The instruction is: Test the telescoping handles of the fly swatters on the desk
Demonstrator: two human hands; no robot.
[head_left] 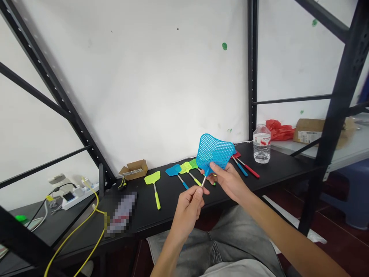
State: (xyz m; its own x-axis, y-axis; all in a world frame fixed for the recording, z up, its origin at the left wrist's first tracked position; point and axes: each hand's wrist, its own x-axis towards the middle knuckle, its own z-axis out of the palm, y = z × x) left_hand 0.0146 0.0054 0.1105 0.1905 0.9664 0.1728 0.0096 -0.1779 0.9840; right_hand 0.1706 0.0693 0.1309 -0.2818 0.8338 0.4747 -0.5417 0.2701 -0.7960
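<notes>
A blue fly swatter (215,151) is held up over the black table (173,207). My right hand (227,179) pinches the lower edge of its mesh head. My left hand (188,207) is closed round its thin metal rod just below. On the table behind lie several small swatters: a yellow-green one (154,182), a blue one (174,171), more green ones (188,167) and red and blue ones (245,166).
A clear water bottle (261,143) stands at the right of the table. A small cardboard box (134,169) sits by the wall. A power strip (76,194) and yellow cable (83,227) lie at left. Black rack posts (334,115) frame the table; a red bag (279,130) lies beyond.
</notes>
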